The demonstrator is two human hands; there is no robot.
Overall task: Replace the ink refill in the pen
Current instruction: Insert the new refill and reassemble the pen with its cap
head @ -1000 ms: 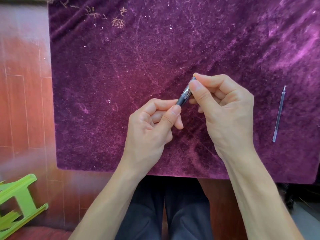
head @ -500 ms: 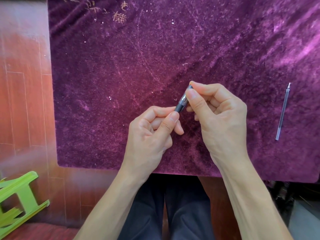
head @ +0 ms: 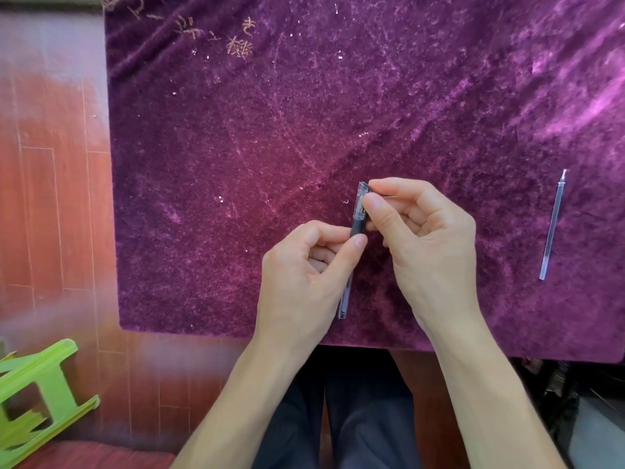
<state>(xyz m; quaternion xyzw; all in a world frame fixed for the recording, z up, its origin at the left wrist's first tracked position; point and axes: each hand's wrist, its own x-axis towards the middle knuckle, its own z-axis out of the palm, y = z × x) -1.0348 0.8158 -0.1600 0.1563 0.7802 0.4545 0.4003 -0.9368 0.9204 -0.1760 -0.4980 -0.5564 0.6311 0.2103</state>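
Note:
A clear pen [head: 355,228] with a dark grip stands nearly upright over the purple velvet cloth [head: 270,147]. My left hand [head: 304,275] pinches its dark grip, and the clear barrel pokes out below the palm. My right hand [head: 422,238] holds the transparent cap at the pen's upper end between thumb and forefinger. A thin clear ink refill [head: 553,225] with a metal tip lies alone on the cloth to the right, well apart from both hands.
The cloth covers a table whose near edge runs just above my dark-trousered legs [head: 355,411]. A reddish wooden floor [head: 50,198] lies on the left. A green plastic stool [head: 37,394] sits at the lower left.
Both hands have dropped nearer the table's front edge. The pen has swung from slanted to nearly upright, and its clear lower barrel now shows below my left hand.

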